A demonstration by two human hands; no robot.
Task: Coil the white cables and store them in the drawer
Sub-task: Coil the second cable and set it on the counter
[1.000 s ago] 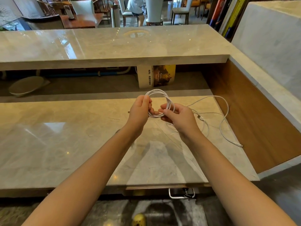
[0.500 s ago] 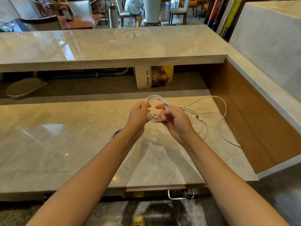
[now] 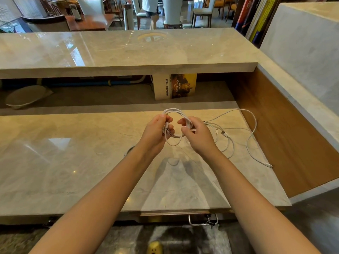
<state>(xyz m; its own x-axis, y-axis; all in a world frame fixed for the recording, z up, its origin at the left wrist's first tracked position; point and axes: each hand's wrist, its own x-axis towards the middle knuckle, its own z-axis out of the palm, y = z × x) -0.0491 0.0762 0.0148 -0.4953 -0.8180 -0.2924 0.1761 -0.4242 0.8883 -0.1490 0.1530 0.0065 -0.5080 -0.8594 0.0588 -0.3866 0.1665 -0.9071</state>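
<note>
Holding the coil above the worktop: left hand and right hand each grip one side. Loose cable sprawls rightward on the worktop, plug just beside its right edge.

Two hands: one left hand, one right hand. Between them, one coil of white cable. The loose white cables tangle beyond counting; three plug ends show. One book, one metal drawer handle.
</note>
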